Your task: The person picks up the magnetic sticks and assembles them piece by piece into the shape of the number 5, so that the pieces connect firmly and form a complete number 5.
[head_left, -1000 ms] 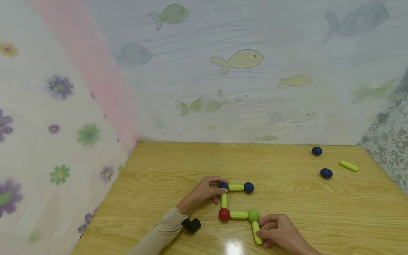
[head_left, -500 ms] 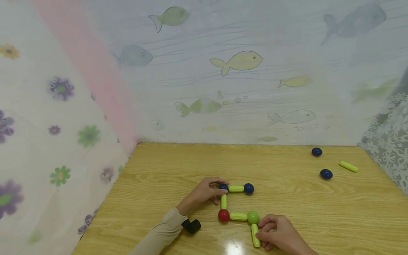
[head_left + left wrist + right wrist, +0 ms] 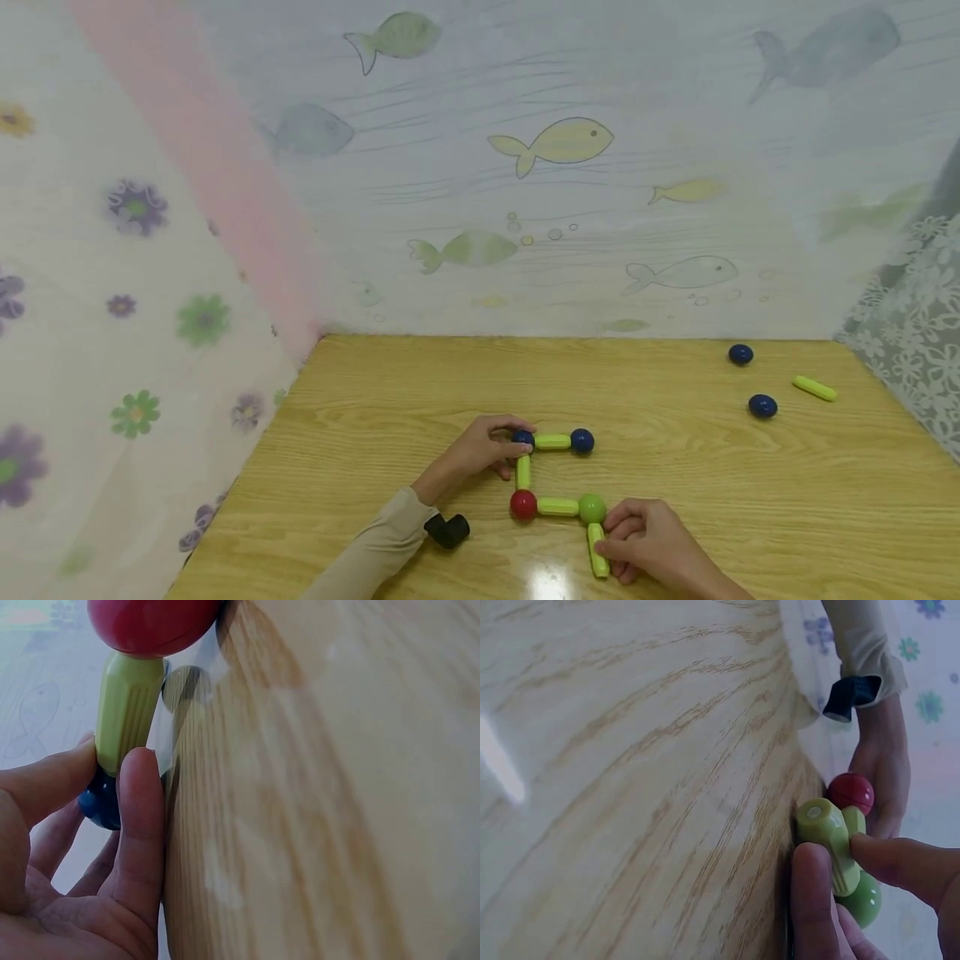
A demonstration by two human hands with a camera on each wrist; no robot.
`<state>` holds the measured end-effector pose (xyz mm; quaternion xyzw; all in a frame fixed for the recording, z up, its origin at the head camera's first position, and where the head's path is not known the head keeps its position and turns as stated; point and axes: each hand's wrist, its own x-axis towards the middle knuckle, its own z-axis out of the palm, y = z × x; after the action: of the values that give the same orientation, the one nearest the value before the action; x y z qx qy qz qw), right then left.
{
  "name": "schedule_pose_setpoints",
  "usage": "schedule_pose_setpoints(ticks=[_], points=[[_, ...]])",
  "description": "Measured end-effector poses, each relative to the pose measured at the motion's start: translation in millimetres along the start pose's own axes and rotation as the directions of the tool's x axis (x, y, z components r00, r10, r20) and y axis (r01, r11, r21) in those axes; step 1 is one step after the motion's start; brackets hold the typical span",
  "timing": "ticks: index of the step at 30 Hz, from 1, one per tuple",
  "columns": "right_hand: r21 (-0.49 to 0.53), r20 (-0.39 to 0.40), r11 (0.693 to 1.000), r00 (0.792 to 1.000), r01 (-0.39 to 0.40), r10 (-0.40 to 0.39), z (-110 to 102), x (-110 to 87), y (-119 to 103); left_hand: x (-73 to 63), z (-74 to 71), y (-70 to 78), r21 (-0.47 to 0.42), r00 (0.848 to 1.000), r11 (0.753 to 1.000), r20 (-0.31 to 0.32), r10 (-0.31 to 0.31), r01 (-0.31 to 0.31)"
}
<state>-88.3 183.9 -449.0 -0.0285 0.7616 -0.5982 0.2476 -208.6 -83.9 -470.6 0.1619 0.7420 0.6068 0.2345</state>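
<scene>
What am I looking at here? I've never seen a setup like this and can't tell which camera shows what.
There is no machine: a person works with two bare hands. The wide picture comes from a camera worn on the head, looking forward and down. The two close-ups come from cameras on the wrists, each looking at its own hand's work.

On the wooden table is a chain of yellow-green rods joining an end blue ball, a corner blue ball, a red ball and a green ball. Off to the far right lie two loose blue balls and a loose rod.

The left hand has its grip at the corner blue ball; the right hand pinches the last rod, attached to the green ball.
</scene>
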Motion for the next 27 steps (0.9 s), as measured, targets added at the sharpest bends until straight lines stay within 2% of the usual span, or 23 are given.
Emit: schedule_pose_setpoints(ticks=[7, 11, 15, 19, 27], points=[[0.013, 0.021, 1.0, 1.0, 0.018, -0.018, -2.6, 0.3, -1.3, -0.1, -2.0, -0.1, -0.004, 1.0, 1.0, 0.004, -0.001, 0.001], [0.024, 0.024, 0.999, 0.999, 0.038, -0.039, -12.7, -0.8, -4.2, 0.1, -2.3, 1.1, -0.005, 1.0, 1.0, 0.006, -0.005, 0.005], [0.024, 0.01, 0.997, 0.997, 0.078, -0.078, -31.4, -1.3, -7.8, 0.1, -2.2, 2.2, -0.013, 1.0, 1.0, 0.009, -0.007, 0.007], [-0.024, -0.021, 0.993, 0.993, 0.113, -0.113, -54.2, -3.7, -14.0, -0.3, -2.0, 2.8, -0.014, 1.0, 1.0, 0.008, -0.006, 0.006], [-0.176, -0.153, 0.977, 0.977, 0.122, -0.15, -101.5, -12.9, -28.3, -1.0, 0.3, 3.5, -0.019, 1.0, 1.0, 0.0, -0.016, 0.016]])
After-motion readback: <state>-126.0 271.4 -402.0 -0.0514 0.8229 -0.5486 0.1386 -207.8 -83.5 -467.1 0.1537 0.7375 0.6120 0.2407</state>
